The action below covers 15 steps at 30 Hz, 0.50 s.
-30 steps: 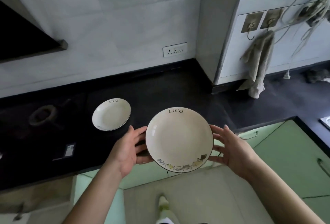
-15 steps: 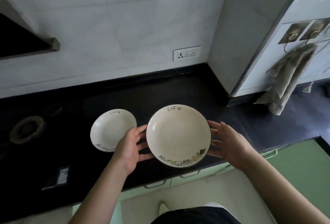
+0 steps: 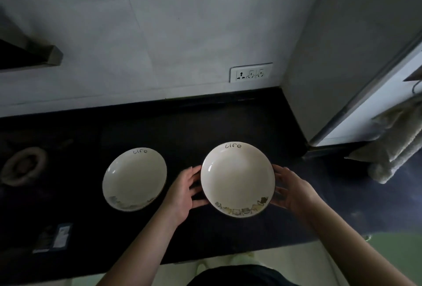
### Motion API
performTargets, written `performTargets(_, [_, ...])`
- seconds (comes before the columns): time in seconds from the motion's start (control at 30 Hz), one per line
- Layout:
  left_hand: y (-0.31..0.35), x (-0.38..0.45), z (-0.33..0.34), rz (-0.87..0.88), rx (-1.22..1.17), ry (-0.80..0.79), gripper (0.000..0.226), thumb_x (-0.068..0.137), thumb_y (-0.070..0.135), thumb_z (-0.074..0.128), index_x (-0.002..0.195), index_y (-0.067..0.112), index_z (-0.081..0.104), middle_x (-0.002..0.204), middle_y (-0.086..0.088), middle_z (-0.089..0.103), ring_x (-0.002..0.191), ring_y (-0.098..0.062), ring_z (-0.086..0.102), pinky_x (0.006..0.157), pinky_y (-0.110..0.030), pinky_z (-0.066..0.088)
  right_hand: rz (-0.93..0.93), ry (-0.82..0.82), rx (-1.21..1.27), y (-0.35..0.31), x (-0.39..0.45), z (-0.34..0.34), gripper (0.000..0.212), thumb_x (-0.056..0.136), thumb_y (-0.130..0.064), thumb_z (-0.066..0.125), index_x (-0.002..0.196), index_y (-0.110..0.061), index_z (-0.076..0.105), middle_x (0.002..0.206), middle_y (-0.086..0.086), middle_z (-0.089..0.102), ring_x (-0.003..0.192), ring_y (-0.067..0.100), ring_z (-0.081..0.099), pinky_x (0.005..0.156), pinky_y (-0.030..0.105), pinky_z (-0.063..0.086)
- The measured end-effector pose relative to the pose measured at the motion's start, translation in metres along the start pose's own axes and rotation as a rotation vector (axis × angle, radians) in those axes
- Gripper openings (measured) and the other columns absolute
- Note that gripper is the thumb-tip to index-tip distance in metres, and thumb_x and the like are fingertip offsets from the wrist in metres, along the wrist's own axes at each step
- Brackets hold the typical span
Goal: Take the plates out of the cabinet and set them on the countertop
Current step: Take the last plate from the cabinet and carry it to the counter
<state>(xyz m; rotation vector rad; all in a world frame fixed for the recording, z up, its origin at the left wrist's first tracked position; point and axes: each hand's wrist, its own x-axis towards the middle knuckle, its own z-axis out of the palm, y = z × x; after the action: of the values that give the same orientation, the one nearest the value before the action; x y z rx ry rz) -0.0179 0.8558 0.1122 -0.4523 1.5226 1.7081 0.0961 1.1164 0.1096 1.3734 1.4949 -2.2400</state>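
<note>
Head view: our left hand point(image 3: 182, 194) and right hand point(image 3: 294, 192), fingers spread, cradle second plate point(image 3: 237, 178) centre frame over bench point(image 3: 182, 126); first plate point(image 3: 134, 179) rests left. Step: placing. Next: lower, release.

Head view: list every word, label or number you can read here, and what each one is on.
"life": handwritten-style, far rim of the right plate, held between the hands.
"life": far rim of the left plate on the countertop.
Label on the small dark packet, near left: too blurred to read.
Wall socket: only pin holes, no text.
</note>
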Motion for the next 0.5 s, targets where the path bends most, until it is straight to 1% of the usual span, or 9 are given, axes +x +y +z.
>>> performTargets(0.13, [0.000,0.018,0.017,-0.012,-0.037,0.018,0.028,0.096,0.044,0.047,0.120,0.039,0.060,0.129,0.009,0.056,0.113,-0.019,0.059,0.067,-0.044,0.061,0.036,-0.029,-0.024,-0.014,0.031,-0.005,0.033,0.098,-0.047,0.043,0.114,-0.029,0.065,0.120,0.005,0.066,0.100,0.031,0.068,0.064,0.041,0.058])
performTargets(0.27, [-0.003,0.039,0.024,-0.027,-0.071,0.076,0.042,0.097,0.040,0.046,0.137,0.031,0.052,0.145,0.003,0.048,0.109,-0.018,0.058,0.065,-0.044,0.061,0.074,-0.043,-0.029,-0.022,0.056,-0.006,0.033,0.098,-0.046,0.044,0.117,-0.026,0.063,0.121,0.005,0.065,0.104,0.031,0.066,0.068,0.044,0.058])
performTargets(0.33, [-0.003,0.046,0.027,-0.034,-0.069,0.092,0.039,0.097,0.040,0.046,0.135,0.032,0.053,0.147,0.002,0.048,0.107,-0.018,0.058,0.064,-0.043,0.060,0.088,-0.052,-0.042,-0.026,0.065,-0.005,0.034,0.099,-0.045,0.044,0.121,-0.025,0.061,0.123,0.002,0.063,0.107,0.030,0.063,0.073,0.047,0.057])
performTargets(0.43, [-0.004,0.055,0.029,-0.041,-0.048,0.105,0.037,0.096,0.042,0.049,0.132,0.034,0.055,0.141,0.006,0.051,0.107,-0.019,0.058,0.064,-0.043,0.060,0.105,-0.059,-0.064,-0.029,0.076,-0.005,0.038,0.100,-0.043,0.043,0.129,-0.023,0.056,0.126,0.001,0.060,0.110,0.029,0.060,0.082,0.050,0.055])
performTargets(0.5, [-0.004,0.059,0.030,-0.046,-0.039,0.106,0.026,0.096,0.043,0.050,0.120,0.037,0.060,0.127,0.009,0.055,0.102,-0.016,0.059,0.061,-0.041,0.060,0.124,-0.064,-0.074,-0.030,0.082,-0.006,0.040,0.101,-0.042,0.041,0.134,-0.022,0.053,0.129,0.003,0.058,0.112,0.030,0.059,0.087,0.052,0.054])
